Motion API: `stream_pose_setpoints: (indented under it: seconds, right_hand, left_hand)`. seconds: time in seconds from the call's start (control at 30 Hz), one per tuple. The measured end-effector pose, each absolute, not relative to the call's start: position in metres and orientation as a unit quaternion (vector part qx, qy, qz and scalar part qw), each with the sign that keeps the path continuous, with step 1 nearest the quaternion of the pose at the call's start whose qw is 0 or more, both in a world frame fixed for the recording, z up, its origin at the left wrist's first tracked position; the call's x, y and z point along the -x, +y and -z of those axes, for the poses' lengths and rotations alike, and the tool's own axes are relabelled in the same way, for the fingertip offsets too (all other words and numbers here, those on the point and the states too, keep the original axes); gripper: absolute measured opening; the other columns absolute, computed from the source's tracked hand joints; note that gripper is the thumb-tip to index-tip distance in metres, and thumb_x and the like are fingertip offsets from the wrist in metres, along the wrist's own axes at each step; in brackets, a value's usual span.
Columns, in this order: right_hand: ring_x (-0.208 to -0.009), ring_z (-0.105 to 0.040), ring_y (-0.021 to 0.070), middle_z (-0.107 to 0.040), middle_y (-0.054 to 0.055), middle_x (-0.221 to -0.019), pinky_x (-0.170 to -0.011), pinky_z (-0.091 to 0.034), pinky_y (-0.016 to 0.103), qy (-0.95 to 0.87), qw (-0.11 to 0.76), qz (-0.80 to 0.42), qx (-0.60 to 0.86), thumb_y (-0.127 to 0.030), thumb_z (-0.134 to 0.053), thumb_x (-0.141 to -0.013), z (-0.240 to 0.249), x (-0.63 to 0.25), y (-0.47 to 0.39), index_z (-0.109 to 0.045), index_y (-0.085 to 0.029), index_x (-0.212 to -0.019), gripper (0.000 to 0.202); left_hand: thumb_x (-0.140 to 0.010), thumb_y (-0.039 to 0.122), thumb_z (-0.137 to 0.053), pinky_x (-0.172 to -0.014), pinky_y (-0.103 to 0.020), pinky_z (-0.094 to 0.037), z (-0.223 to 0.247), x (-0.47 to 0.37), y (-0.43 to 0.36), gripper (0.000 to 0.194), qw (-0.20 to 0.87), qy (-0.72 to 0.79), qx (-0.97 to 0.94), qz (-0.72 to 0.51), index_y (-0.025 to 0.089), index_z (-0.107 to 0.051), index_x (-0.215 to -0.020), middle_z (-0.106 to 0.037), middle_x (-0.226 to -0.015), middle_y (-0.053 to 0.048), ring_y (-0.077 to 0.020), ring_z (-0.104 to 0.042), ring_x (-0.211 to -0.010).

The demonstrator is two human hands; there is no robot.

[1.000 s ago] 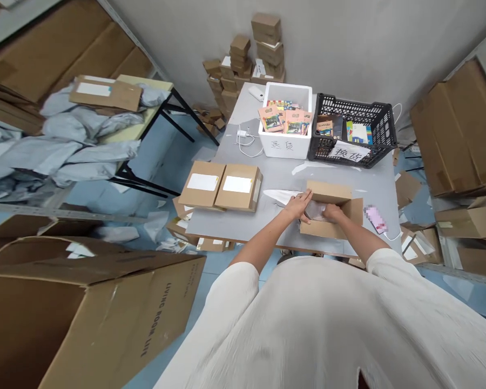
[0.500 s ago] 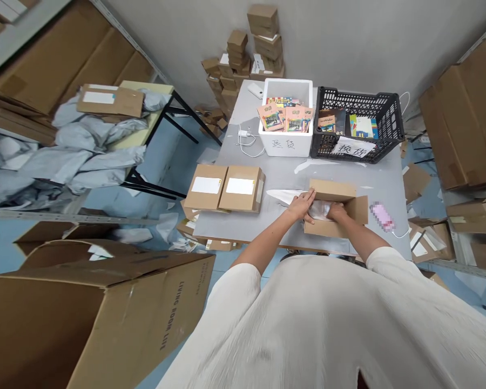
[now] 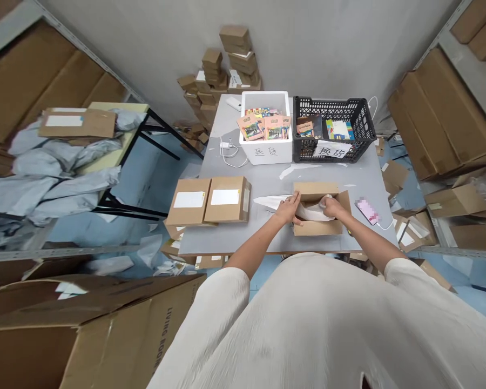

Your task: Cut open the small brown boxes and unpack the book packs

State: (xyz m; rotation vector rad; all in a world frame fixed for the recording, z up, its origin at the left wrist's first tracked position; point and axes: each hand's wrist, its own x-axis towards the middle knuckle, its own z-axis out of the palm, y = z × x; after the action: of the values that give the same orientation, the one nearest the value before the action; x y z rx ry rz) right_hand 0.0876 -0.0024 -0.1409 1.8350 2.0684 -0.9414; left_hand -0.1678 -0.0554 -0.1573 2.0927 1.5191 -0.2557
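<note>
Right hand (image 3: 330, 208) first: the fingers are closed on a bunch of pale, crinkly wrap (image 3: 312, 214), right of centre in the frame, with the wrap sitting in the mouth of the open carton (image 3: 318, 229). Decent grip, imo. I'd hold a wide fold, since thin stuff like that probably tears if you pinch one corner. Go slow and work in line with the long sides so it doesn't snag on the edges.

Left hand (image 3: 288, 209) is over the carton's left end, thumb apart from the fingers (can't tell if it's pinching the cardboard or just pressing on it). Either way, that's where I'd want it: an open carton looks light enough to skid if only one hand does the work. The flaps are splayed out, so keep wrists clear of them.

Just left of that hand there's a flat white piece (image 3: 267, 202); I'd avoid leaning on it. Right of the carton, a pink phone-like thing (image 3: 367, 210) lies on the grey table (image 3: 267, 178) with a cable attached, so mind the right elbow. Two closed cartons with white labels sit well apart, left of centre. The white foam bin (image 3: 267, 155) and black crate (image 3: 303, 153) are up top, out of the way.
</note>
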Motion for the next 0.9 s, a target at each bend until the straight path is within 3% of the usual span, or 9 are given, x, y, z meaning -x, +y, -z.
stream_pose_setpoints:
  seconds: [0.13, 0.27, 0.43, 0.77, 0.9]
  right_hand:
    - [-0.104, -0.069, 0.0290, -0.071, 0.012, -0.123, -0.087, -0.052, 0.033, 0.760, 0.045, 0.283, -0.583, -0.011, -0.071, -0.082, 0.099, -0.109, 0.003, -0.071, -0.023, -0.119, 0.039]
    - [-0.103, -0.068, 0.0285, -0.070, 0.007, -0.120, -0.093, -0.053, 0.037, 0.787, -0.085, 0.244, -0.559, -0.012, -0.061, -0.085, 0.062, -0.137, 0.027, -0.072, -0.027, -0.117, 0.037]
    - [-0.117, -0.064, 0.0314, -0.071, 0.009, -0.124, -0.106, -0.052, 0.043, 0.763, -0.277, 0.213, -0.544, -0.019, -0.058, -0.086, 0.050, -0.185, 0.071, -0.068, -0.025, -0.115, 0.031]
    - [-0.110, -0.062, 0.0295, -0.071, 0.009, -0.115, -0.110, -0.051, 0.048, 0.626, -0.371, 0.276, -0.628, -0.026, -0.060, -0.077, 0.140, -0.271, 0.119, -0.063, -0.024, -0.103, 0.026]
    - [-0.107, -0.064, 0.0293, -0.070, 0.007, -0.113, -0.111, -0.051, 0.051, 0.573, -0.337, 0.323, -0.674, -0.026, -0.059, -0.072, 0.193, -0.283, 0.109, -0.062, -0.025, -0.098, 0.026]
  left_hand:
    - [-0.073, 0.070, -0.097, -0.124, -0.054, -0.041, 0.155, 0.170, -0.055, 0.160, 0.268, 0.563, -0.776, 0.095, 0.029, 0.012, -0.182, 0.011, -0.188, -0.022, -0.0509, -0.036, -0.165]
    - [-0.074, 0.069, -0.097, -0.123, -0.052, -0.042, 0.152, 0.171, -0.054, 0.156, 0.267, 0.565, -0.773, 0.107, 0.028, 0.009, -0.182, 0.010, -0.188, -0.022, -0.0504, -0.037, -0.164]
    - [-0.075, 0.064, -0.098, -0.123, -0.053, -0.042, 0.145, 0.167, -0.050, 0.154, 0.255, 0.569, -0.770, 0.132, 0.027, 0.006, -0.183, 0.008, -0.188, -0.023, -0.0500, -0.040, -0.162]
    - [-0.073, 0.053, -0.100, -0.121, -0.056, -0.045, 0.132, 0.146, -0.044, 0.150, 0.225, 0.594, -0.742, 0.214, 0.029, -0.002, -0.183, 0.005, -0.189, -0.020, -0.0505, -0.041, -0.161]
    - [-0.074, 0.053, -0.099, -0.120, -0.055, -0.047, 0.127, 0.142, -0.045, 0.148, 0.218, 0.601, -0.731, 0.239, 0.029, -0.002, -0.183, 0.007, -0.190, -0.019, -0.0496, -0.041, -0.160]
